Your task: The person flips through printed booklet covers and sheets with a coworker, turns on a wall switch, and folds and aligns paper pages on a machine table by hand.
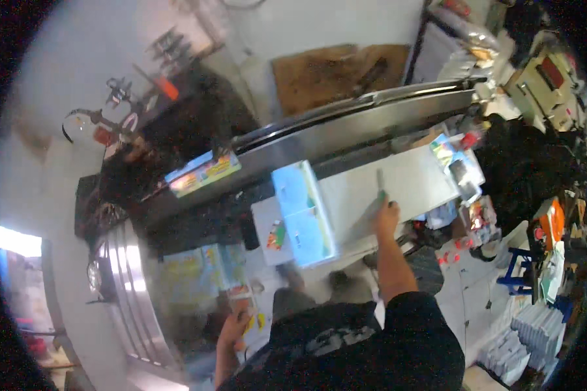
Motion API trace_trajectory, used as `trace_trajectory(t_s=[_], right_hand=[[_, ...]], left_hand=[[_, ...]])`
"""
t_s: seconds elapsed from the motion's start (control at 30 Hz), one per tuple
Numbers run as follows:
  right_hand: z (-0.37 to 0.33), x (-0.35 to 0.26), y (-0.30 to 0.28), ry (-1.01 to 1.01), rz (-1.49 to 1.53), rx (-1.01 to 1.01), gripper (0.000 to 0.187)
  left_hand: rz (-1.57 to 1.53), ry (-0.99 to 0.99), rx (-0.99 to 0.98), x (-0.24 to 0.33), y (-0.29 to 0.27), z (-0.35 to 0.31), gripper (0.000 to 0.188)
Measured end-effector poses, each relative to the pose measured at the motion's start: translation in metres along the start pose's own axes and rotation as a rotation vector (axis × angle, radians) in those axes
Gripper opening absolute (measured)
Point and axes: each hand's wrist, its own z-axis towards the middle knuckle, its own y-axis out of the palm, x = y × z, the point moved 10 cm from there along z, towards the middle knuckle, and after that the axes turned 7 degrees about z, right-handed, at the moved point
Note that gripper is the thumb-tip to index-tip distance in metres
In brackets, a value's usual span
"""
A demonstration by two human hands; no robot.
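Note:
My right hand (386,218) is closed round a slim knife-like tool (380,179) with a greenish handle and a long grey blade. It is over a pale work board (411,179), with the blade pointing away from me. To the left of it lies a stack of light-blue printed sheets (303,212) with a green and yellow edge. My left hand (233,326) is low on the left, beside printed yellow and blue sheets (195,274). Blur hides its fingers, and I cannot make out whether it holds anything.
A metal rail (365,101) runs along the far side of the board. A printed strip (203,173) lies at the far left. More printed pieces (456,163) are at the board's right end. White paper stacks (531,339) and a blue stool (518,270) stand to the right.

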Motion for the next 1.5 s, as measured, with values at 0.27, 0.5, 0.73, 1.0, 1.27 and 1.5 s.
trace_trajectory(t_s=[0.27, 0.5, 0.73, 1.0, 1.27, 1.5], right_hand=[[-0.010, -0.016, -0.011, 0.113, 0.163, -0.038, 0.077], [-0.008, 0.019, 0.003, 0.273, 0.178, -0.167, 0.087], [0.021, 0.007, -0.012, 0.183, 0.048, -0.144, 0.086], [0.121, -0.179, -0.148, 0.039, 0.693, 0.199, 0.044], [0.253, -0.641, -0.316, -0.868, 0.642, 0.299, 0.045], [0.429, -0.896, -0.256, -1.018, -0.087, 0.292, 0.030]], left_hand=[[-0.136, 0.043, -0.423, -0.038, -0.048, 0.127, 0.068], [-0.031, -0.039, -0.120, 0.029, -0.178, 0.129, 0.067], [-0.064, -0.074, 0.008, -0.029, -0.164, 0.105, 0.061], [0.180, 0.106, 0.131, -0.178, -0.063, 0.091, 0.037], [-0.117, -0.339, 0.164, -0.224, -0.133, 0.141, 0.030], [-0.128, -0.331, 0.209, -0.146, -0.261, 0.274, 0.034]])
